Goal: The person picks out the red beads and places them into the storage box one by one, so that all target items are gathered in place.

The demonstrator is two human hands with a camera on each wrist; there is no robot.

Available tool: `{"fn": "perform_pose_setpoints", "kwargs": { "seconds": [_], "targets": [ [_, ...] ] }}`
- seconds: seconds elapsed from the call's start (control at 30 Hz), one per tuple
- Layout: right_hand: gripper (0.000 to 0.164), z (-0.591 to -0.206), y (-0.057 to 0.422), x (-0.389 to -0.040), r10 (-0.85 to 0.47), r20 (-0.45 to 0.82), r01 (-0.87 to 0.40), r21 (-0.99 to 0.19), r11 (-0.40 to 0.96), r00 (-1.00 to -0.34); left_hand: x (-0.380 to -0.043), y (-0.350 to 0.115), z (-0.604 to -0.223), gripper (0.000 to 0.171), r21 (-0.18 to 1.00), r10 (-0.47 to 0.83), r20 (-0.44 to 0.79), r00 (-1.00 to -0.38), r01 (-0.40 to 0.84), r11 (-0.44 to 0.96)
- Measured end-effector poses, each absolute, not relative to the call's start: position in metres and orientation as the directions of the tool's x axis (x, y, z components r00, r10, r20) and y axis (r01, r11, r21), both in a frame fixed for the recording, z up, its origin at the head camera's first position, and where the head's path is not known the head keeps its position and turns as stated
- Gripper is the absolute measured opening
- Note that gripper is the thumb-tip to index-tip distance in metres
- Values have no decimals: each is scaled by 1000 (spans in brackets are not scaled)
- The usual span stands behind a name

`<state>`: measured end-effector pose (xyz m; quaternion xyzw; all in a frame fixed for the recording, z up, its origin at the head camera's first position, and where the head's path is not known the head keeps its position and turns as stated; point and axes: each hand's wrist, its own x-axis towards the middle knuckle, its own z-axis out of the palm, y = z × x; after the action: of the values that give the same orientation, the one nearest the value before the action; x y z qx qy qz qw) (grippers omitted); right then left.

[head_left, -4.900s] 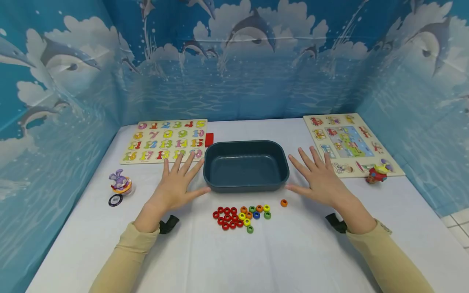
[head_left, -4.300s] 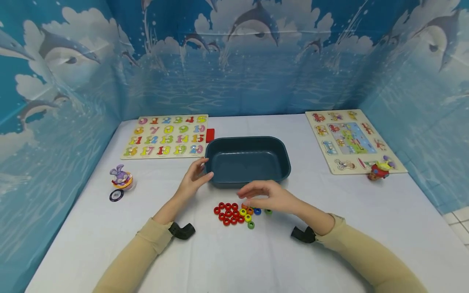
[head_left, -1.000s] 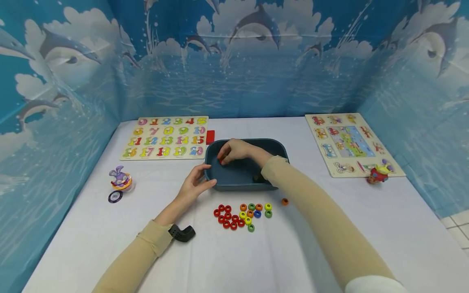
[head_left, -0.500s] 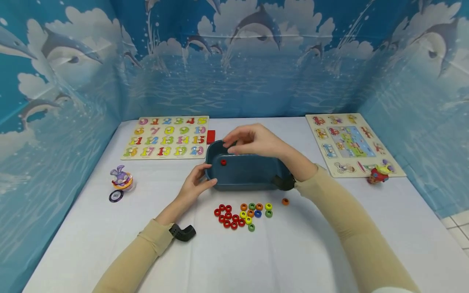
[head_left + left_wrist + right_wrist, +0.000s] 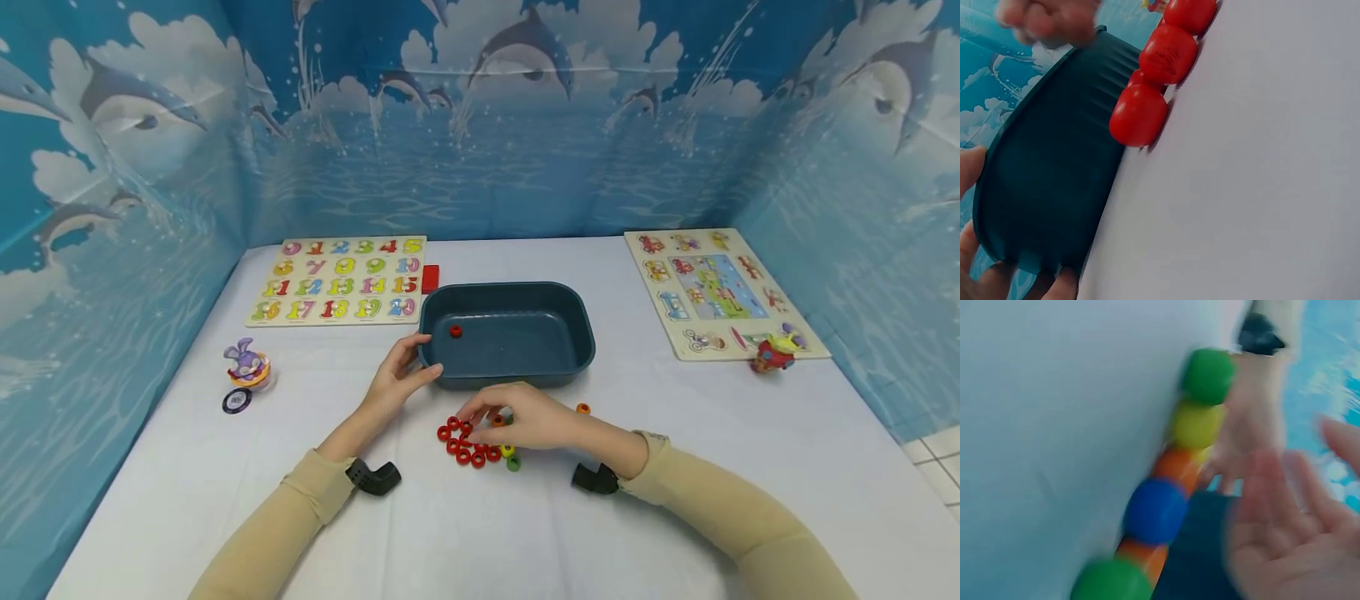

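Observation:
In the head view my left hand (image 5: 388,385) holds the left end of a dark teal tray (image 5: 517,346), its thumb at the near corner. The left wrist view shows fingertips (image 5: 1063,286) against the tray's wall. One red bead (image 5: 456,332) lies inside, toward the left. My right hand (image 5: 534,418) hovers over the bead group before the tray, fingers apart and loosely bent; I see no bead held. Red beads (image 5: 463,457) lie below its fingertips. Behind them, partly covered by the hand, are coloured beads, including a green bead (image 5: 513,463) and a blue bead (image 5: 1155,511).
A number puzzle board (image 5: 341,283) and a small red block (image 5: 431,278) lie back left. A picture puzzle board (image 5: 693,292) with a toy figure (image 5: 775,353) is at right. A rabbit toy (image 5: 247,365) and black disc (image 5: 237,401) sit left. A lone orange bead (image 5: 582,408) lies right.
The right hand put a red bead into the tray, let go, rose, and came back toward me over the beads. The left hand has stayed at the tray's left end.

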<state>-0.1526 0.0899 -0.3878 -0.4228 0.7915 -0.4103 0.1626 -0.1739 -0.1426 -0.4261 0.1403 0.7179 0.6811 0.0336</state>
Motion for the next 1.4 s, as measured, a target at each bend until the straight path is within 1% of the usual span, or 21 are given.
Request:
{"fn": "perform_pose_setpoints", "kwargs": {
  "seconds": [0.07,0.2,0.3,0.4,0.5,0.73,0.97,1.03,1.13,1.27,1.4],
  "targets": [
    [34,-399,89,-153,-792,80,-547,-765,341,-606,-174,-142,-426,51,987,245,142,-959,155,35],
    [31,-405,86,-154,-759,96,-555,-741,377,-644,-172,-142,-426,53,987,240,148,-959,158,23],
    [30,-411,84,-157,-743,80,-555,-718,419,-664,-171,-142,-426,53,989,234,136,-963,147,29],
    [31,-418,82,-161,-746,49,-561,-691,455,-665,-169,-142,-426,53,991,231,117,-966,130,42],
    [31,-422,81,-162,-755,34,-565,-686,459,-655,-167,-142,-426,53,992,230,110,-967,123,41],
    [28,-428,77,-164,-751,62,-584,-672,455,-657,-166,-141,-425,53,992,217,101,-971,115,53],
    [22,-428,75,-161,-745,88,-635,-594,493,-661,-166,-140,-425,53,992,217,104,-971,117,47],
    [21,-424,76,-160,-745,98,-647,-578,497,-660,-165,-140,-425,53,992,218,105,-970,117,41],
    [23,-411,77,-157,-752,114,-646,-604,466,-649,-164,-140,-425,53,992,222,104,-970,117,45],
    [26,-379,81,-160,-764,155,-632,-675,381,-627,-163,-141,-424,51,991,222,105,-969,120,54],
    [26,-343,86,-176,-758,226,-650,-690,318,-611,-161,-141,-423,50,991,218,99,-971,116,66]
  ]
}}
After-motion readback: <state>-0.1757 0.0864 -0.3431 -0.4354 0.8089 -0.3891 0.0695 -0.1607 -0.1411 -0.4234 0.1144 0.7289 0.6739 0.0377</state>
